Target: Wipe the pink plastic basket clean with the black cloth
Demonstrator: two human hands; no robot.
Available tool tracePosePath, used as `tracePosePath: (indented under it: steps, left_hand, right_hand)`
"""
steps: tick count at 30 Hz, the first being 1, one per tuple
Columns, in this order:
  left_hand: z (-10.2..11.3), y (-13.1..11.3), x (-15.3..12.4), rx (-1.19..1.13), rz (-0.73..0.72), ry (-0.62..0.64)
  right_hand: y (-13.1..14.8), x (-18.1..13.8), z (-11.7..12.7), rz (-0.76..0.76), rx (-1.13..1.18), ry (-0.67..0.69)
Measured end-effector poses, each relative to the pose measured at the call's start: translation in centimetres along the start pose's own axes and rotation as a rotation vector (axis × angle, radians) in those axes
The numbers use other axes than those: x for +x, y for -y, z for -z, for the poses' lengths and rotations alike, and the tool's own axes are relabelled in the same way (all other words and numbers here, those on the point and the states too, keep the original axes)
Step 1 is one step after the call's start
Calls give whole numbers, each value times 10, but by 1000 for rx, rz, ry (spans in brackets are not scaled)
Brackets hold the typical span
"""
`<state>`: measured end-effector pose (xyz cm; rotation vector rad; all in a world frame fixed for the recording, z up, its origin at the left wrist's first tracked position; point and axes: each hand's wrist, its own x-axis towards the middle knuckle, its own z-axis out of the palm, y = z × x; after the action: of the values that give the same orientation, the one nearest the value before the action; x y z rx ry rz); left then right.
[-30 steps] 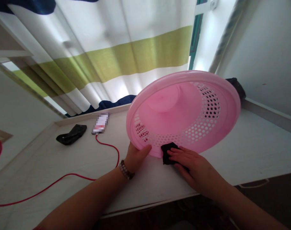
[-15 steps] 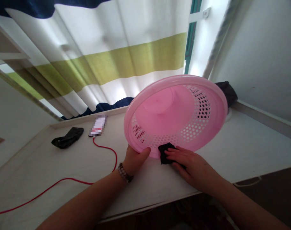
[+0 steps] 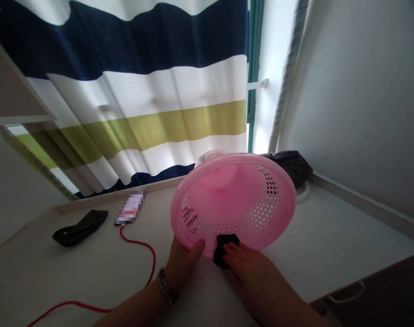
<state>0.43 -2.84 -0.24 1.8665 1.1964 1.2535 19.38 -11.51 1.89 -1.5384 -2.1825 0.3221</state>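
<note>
A pink plastic basket (image 3: 234, 159) with rows of round holes is tilted so that its open mouth faces me. My left hand (image 3: 186, 259) grips its lower left rim, thumb on the inside and the other fingers hidden behind. A beaded bracelet circles that wrist. My right hand (image 3: 249, 268) presses a black cloth (image 3: 224, 250) over the lower rim, just right of the left thumb. The fingers of this hand lie over the cloth, and part of the cloth is covered by them.
On the white tabletop (image 3: 329, 240), a phone (image 3: 131, 206) with a red cable (image 3: 149, 250) and a black pouch-like item (image 3: 81, 228) lie at the left. Behind the basket sits a black plastic bag (image 3: 293, 165). A striped curtain (image 3: 159, 122) hangs at the back, with a wall at the right.
My view has tilted up, so everything appears lower in the picture. Both hands keep hold of the basket and cloth; the cloth stays at the lower rim.
</note>
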Motion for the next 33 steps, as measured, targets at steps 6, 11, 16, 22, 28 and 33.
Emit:
tracePosePath:
  steps: [6, 11, 16, 22, 28, 33]
  left_hand:
    - [0, 8, 0, -23, -6, 2]
    - [1, 9, 0, -54, 11, 6]
    - [1, 6, 0, -75, -19, -21]
    - [17, -24, 13, -49, -156, -223]
    - [47, -65, 38, 73, -467, -239]
    - [62, -104, 56, 334, -610, -252]
  right_hand:
    - [4, 3, 7, -2, 27, 21]
    - [-3, -4, 14, -57, -5, 15]
    - [-10, -9, 8, -40, -32, -37]
    - [-12, -8, 5, -23, -24, -53]
    - [-13, -10, 4, 12, -34, -54]
    - [-13, -10, 2, 49, -59, -67]
